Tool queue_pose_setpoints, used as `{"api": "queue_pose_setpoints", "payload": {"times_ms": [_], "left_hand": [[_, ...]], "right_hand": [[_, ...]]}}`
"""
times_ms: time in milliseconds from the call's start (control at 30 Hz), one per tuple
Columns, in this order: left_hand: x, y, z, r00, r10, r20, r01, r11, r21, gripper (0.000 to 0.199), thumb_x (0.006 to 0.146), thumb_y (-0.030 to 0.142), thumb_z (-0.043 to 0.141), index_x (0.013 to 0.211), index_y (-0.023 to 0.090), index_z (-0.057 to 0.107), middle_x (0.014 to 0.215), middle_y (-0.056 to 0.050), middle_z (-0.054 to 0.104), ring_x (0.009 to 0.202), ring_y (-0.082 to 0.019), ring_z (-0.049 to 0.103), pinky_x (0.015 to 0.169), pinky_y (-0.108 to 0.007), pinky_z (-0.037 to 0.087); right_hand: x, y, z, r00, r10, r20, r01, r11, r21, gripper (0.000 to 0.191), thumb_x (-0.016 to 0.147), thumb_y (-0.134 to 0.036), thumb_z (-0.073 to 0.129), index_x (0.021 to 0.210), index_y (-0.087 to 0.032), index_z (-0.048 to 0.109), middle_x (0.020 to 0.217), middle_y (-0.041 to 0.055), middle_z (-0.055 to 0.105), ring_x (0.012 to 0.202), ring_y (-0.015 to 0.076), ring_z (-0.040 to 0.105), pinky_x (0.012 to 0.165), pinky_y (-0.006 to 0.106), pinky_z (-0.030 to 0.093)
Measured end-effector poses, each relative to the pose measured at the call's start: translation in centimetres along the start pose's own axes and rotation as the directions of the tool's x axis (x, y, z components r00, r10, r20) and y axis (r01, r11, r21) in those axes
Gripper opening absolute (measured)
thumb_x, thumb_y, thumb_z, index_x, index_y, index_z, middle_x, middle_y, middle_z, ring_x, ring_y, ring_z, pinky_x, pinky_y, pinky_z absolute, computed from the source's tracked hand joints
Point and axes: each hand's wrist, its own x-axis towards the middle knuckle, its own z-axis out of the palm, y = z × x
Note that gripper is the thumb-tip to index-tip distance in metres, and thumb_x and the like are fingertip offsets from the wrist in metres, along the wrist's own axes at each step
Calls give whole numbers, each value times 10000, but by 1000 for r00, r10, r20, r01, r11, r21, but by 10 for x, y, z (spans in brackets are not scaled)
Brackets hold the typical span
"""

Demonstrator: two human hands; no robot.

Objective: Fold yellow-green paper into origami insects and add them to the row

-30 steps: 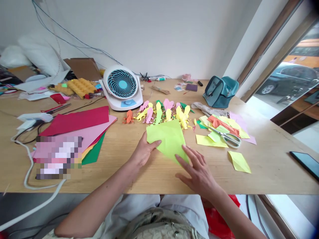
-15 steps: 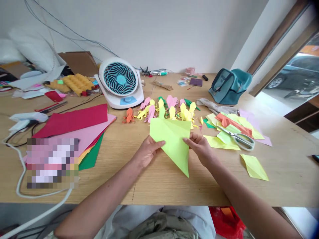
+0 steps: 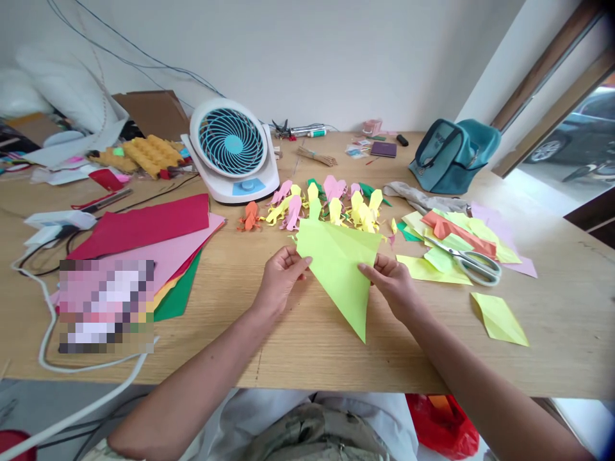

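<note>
A sheet of lime-green paper (image 3: 339, 269) is held up over the table, a pointed corner hanging toward me. Its left edge is pinched by my left hand (image 3: 283, 275), thumb in front and fingers behind. On the other side my right hand (image 3: 391, 282) grips the right edge the same way. Faint creases cross the paper. Just beyond it stand several folded paper figures (image 3: 334, 189) in pink, yellow, green and orange. To the right, scissors (image 3: 480, 267) lie on loose paper pieces (image 3: 461, 235), and one yellow-green piece (image 3: 500, 320) lies apart.
Coloured sheets (image 3: 144, 224) are stacked at left, near a white cable (image 3: 43, 339) and a pixelated patch. A white fan (image 3: 233, 147) stands behind them. At back right are a teal bag (image 3: 451, 157) and a grey cloth (image 3: 423, 198). A red plastic bag (image 3: 442, 426) sits below the table edge.
Both hands still hold the lime-green paper, which has turned and tilted slightly. The whole view has shifted a little, so most things on the table appear slightly higher and farther right.
</note>
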Motion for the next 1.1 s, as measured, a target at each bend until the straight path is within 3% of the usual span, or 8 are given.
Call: {"api": "queue_pose_setpoints", "payload": {"times_ms": [167,300,433,700,867,933,1000,1100], "left_hand": [[0,-1,-1,968,250,16,-250,962,114,327,742,251,738,796,216,418,701,73,501,592,-72,501,528,-171,443],[-2,-1,-2,922,340,186,-378,895,238,216,807,242,685,986,221,565,858,27,568,667,-80,536,579,-184,462],[-2,-1,-4,945,229,235,-296,904,309,180,816,275,680,976,192,666,783,12,622,589,-84,557,566,-206,454],[3,-5,-3,966,251,65,-260,935,240,263,762,261,740,1004,194,660,731,29,606,616,-83,561,619,-191,488],[0,5,2,986,167,-23,-168,985,-41,624,668,278,821,1198,280,490,1132,-19,627,831,-119,654,678,-215,544],[-3,5,4,999,40,28,-37,994,-102,694,643,317,846,1222,278,464,1163,-38,621,813,-126,669,656,-228,551],[-6,1,7,983,-75,166,83,996,-44,588,642,370,849,1122,215,547,1024,-40,659,715,-119,649,594,-223,529],[-11,-12,12,934,-122,335,76,986,145,376,650,426,834,785,133,641,661,6,602,543,-78,513,486,-188,415]], "right_hand": [[0,-1,-1,1000,9,14,-9,999,37,316,664,-507,816,741,-217,715,705,13,703,680,179,624,628,307,506],[1,-1,-3,999,47,4,-47,996,79,347,618,-509,844,782,-225,729,764,28,738,707,194,652,658,322,526],[2,-1,-7,994,88,71,-95,990,106,320,676,-515,809,761,-216,732,776,26,743,689,167,659,687,297,536],[-1,5,-10,926,204,319,-212,977,-10,420,675,-493,815,948,-180,754,891,62,770,790,205,700,691,285,544],[-1,7,-8,958,188,218,-176,982,-74,410,601,-463,859,845,-153,750,850,81,775,755,216,703,648,290,536],[0,8,-6,981,108,159,-98,993,-72,431,611,-465,852,892,-155,750,893,86,776,777,220,702,663,298,536],[0,10,-2,991,54,122,-40,993,-112,448,623,-476,841,921,-154,747,902,86,774,769,229,695,643,307,531],[-2,16,3,989,7,146,20,983,-182,424,638,-477,831,904,-160,742,854,63,766,744,231,679,618,307,522]]}}
